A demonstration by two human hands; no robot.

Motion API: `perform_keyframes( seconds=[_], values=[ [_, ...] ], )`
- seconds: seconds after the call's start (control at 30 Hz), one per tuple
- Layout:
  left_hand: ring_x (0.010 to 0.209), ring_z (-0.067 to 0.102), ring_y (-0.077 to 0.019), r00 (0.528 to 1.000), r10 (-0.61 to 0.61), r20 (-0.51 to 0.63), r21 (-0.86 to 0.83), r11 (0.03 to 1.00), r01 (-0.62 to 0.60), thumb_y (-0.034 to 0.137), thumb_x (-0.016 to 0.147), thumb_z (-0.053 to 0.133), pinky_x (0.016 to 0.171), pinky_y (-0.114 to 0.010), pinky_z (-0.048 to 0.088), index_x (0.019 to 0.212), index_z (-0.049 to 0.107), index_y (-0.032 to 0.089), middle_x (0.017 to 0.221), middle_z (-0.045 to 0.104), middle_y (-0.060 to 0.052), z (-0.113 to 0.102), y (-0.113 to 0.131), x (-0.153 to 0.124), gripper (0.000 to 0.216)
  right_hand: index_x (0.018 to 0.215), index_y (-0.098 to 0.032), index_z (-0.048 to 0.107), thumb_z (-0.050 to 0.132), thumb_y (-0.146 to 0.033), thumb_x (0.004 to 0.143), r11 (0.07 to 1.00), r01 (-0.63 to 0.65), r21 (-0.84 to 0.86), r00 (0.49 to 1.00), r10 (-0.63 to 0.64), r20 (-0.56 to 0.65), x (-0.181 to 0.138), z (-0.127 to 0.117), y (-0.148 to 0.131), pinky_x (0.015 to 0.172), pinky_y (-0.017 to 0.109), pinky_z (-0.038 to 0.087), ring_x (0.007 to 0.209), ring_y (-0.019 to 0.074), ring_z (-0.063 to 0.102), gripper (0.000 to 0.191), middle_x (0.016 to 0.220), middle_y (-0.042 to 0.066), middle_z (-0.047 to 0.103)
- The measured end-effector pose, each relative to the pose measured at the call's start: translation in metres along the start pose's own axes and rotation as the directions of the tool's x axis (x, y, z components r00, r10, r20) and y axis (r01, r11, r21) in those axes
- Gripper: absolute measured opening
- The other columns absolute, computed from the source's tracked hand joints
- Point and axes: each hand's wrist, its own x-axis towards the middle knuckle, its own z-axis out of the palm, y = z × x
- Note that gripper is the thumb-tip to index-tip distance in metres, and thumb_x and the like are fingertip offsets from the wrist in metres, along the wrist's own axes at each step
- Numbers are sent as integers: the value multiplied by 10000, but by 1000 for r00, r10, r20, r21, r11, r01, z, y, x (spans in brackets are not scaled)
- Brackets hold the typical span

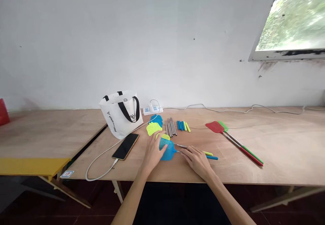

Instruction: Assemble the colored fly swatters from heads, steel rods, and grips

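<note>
At the left edge of the table stand a white bag and a phone on its cable, neither of them part of the job. Behind my hands lie loose blue heads, a yellow head, bare rods and a row of grips. My left hand lies flat on the head of the blue swatter, fingers spread and pressing down, not closed round it. That swatter sits at the near middle of the table, its head partly over a yellow swatter, with both shafts running right. My right hand covers the shafts just right of the blue head, and I cannot tell whether its fingers pinch a rod or only rest on it. Past that hand the blue grip pokes out. I judge this to be the seating step, with the head held steady while the rod goes home. The next move calls for a firm hold on the head and a straight push along the shaft, without nudging the yellow swatter. Well to the right lie two finished swatters, one red and one green.
</note>
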Motion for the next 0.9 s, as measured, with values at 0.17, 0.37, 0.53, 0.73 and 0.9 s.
perform_keyframes(
  seconds=[0.17,0.37,0.53,0.73,0.9],
  values=[
    [1466,365,-290,944,211,254,277,919,-280,275,984,605,1242,-646,70,974,688,265,1503,497,-32,6,35,-11,84,995,-227,670,408,-255,1063,998,61,12,998,-61,16,1,-2,-3,743,297,466,807,181,643,271,865,26,673],
    [1386,470,-240,917,238,320,241,916,-322,179,995,541,1259,-603,-6,956,688,261,1263,641,-26,14,32,-12,172,939,-230,674,444,-266,1054,992,118,-52,993,-118,-6,3,-6,-6,701,285,442,770,168,636,259,810,12,653],
    [1225,573,-223,919,219,328,199,935,-294,193,986,563,1266,-570,13,911,700,269,1126,658,-12,6,19,-8,173,958,-231,703,469,-243,1043,977,167,-134,984,-175,-46,2,-6,-3,657,293,423,759,167,624,249,789,16,644],
    [1238,565,-217,918,234,320,181,936,-301,214,995,559,1272,-554,42,950,699,265,1155,646,-9,3,16,-7,155,1023,-234,703,451,-236,1046,984,123,-127,991,-128,-32,-1,-9,1,708,301,445,793,170,622,254,849,28,665],
    [1225,575,-200,908,257,331,159,933,-322,201,1009,530,1273,-522,112,993,676,250,1110,665,-16,13,18,-9,155,1005,-242,710,437,-299,1062,984,92,-150,995,-97,-22,-3,-5,2,639,285,415,755,169,636,285,794,21,664]
  ],
)
